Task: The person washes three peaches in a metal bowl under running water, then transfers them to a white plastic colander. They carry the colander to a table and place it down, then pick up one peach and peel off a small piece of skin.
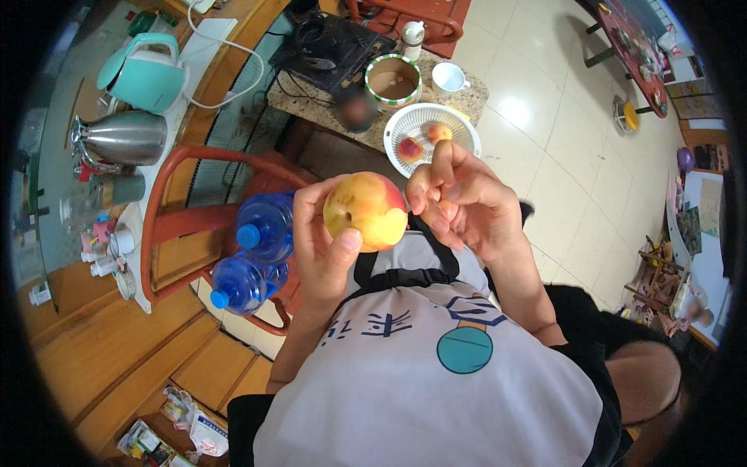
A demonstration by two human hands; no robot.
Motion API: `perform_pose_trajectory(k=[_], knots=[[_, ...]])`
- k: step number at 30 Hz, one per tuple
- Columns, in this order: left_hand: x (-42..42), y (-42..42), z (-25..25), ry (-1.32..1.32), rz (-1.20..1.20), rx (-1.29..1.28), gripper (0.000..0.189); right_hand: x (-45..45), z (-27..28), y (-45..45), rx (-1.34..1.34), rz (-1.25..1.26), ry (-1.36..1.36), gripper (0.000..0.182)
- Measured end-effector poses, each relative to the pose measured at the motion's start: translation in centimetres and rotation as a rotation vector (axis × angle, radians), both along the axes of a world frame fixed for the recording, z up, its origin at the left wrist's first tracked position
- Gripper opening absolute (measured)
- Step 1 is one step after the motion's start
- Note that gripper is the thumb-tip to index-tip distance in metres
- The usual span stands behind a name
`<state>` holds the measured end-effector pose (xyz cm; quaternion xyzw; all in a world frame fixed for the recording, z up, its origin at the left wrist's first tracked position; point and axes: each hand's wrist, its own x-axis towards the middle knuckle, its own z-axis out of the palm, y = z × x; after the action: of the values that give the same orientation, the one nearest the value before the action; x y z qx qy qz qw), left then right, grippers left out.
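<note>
My left hand (318,245) grips a yellow and red peach (356,204), its thumb across the lower side and the stem hollow facing up. A pale yellow patch (392,229) on the peach's right side appears bare of skin. Just right of the fruit is my right hand (475,201), apart from it, with its fingers curled. Whether something small sits between those fingers cannot be made out. Beyond the hands, a white plastic colander (392,131) holds two more peaches, one dark red (410,150) and one lighter (439,133).
A stone-topped table (475,96) bears a round tub (393,82), a white cup (449,78) and a black cooktop (327,52). Left are a red chair (192,152), blue water bottles (265,227), a steel jug (125,138) and a turquoise kettle (146,82).
</note>
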<state>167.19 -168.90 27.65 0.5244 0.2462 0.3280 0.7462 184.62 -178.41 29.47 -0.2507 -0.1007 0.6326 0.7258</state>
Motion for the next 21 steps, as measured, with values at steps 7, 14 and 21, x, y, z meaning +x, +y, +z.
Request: perform_pose_trajectory(k=[7, 14, 21], knots=[[-3.1, 0.4, 0.2, -0.01, 0.001, 0.079, 0.055, -4.8, 1.5, 0.8, -0.198, -0.174, -0.807, 0.014], [-5.0, 0.8, 0.3, 0.054, -0.023, 0.158, 0.05, -6.2, 2.1, 0.4, -0.077, -0.235, -1.536, 0.014], [-5.6, 0.1, 1.1, 0.168, -0.061, 0.086, 0.043, -6.8, 2.3, -0.4, -0.01, -0.216, -1.988, 0.011]])
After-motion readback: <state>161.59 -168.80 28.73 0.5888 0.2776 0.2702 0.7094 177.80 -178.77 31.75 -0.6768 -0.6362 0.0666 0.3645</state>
